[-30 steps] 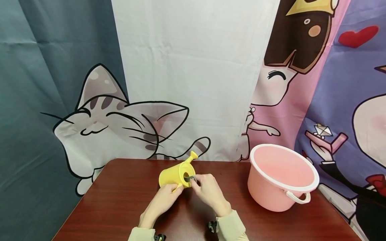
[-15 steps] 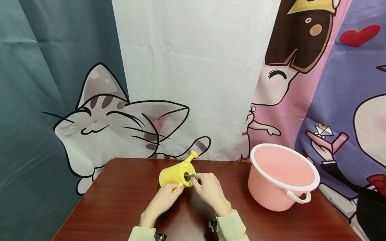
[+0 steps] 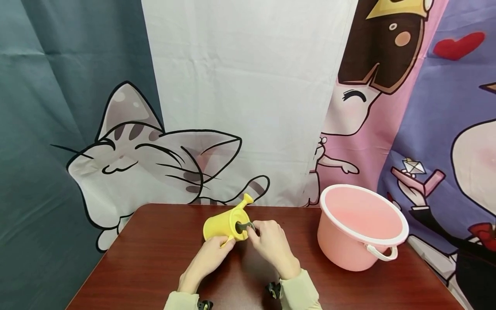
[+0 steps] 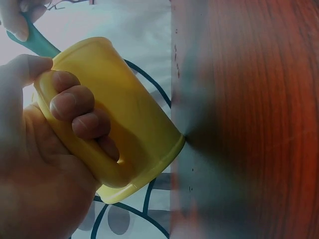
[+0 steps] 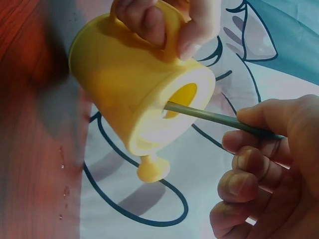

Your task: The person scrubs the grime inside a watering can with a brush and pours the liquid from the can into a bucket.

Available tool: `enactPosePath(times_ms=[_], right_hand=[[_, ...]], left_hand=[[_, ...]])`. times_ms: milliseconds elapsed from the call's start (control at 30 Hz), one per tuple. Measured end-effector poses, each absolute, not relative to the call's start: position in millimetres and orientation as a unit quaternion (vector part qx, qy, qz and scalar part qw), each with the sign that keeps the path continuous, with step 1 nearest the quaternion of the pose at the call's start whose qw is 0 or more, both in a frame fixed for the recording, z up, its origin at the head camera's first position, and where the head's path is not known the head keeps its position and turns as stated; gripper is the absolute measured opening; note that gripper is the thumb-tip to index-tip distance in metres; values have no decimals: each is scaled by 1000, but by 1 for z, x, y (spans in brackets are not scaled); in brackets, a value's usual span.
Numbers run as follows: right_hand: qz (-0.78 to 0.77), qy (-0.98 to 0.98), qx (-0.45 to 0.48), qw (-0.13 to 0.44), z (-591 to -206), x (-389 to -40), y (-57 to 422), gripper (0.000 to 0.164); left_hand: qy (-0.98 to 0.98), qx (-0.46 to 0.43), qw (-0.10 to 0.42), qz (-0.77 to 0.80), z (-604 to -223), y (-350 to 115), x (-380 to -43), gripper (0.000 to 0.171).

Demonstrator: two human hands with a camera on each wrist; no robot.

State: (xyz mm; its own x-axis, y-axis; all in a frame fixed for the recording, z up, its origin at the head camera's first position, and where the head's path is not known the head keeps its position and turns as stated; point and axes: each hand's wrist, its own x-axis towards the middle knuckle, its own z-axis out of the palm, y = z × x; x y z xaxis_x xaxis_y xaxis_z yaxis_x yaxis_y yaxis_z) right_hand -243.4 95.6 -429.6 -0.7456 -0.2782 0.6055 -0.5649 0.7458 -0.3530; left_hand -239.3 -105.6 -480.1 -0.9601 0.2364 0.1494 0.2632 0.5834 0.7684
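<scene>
A yellow watering can [image 3: 218, 227] is tilted over the table, its spout pointing up and its top opening turned to the right. My left hand [image 3: 211, 255] grips the can's handle, with the fingers wrapped through the loop in the left wrist view. With thumb and fingertips, my right hand [image 3: 272, 245] pinches the end of a slim, slightly curved grey-green handle [image 5: 212, 117]. The other end of that handle runs inside the can's opening, so what kind of tool it belongs to is hidden.
A pink bucket [image 3: 341, 245] with a white rim and white handle stands on the right side of the brown wooden table [image 3: 155, 249]. Behind the table hangs a cloth backdrop [image 3: 248, 77] with cartoon figures. Small droplets [image 5: 62, 154] seem to lie near the table edge.
My right hand has shifted slightly right and up, and a little more of the grey-green handle shows outside the opening. The left hand and watering can stay almost still.
</scene>
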Motion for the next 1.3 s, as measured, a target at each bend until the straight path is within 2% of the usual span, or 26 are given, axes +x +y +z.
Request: enactPosePath(times_ms=[767,1300], right_hand=[[326,-900,217,190,-456,-252,85,40],[295,-903,219,223,-440,-248,89,41]], left_hand=[[-887,-147,10,-438,-480,-106,-238,40],[-886,-149,19,-438,-478,-107,-239,40]])
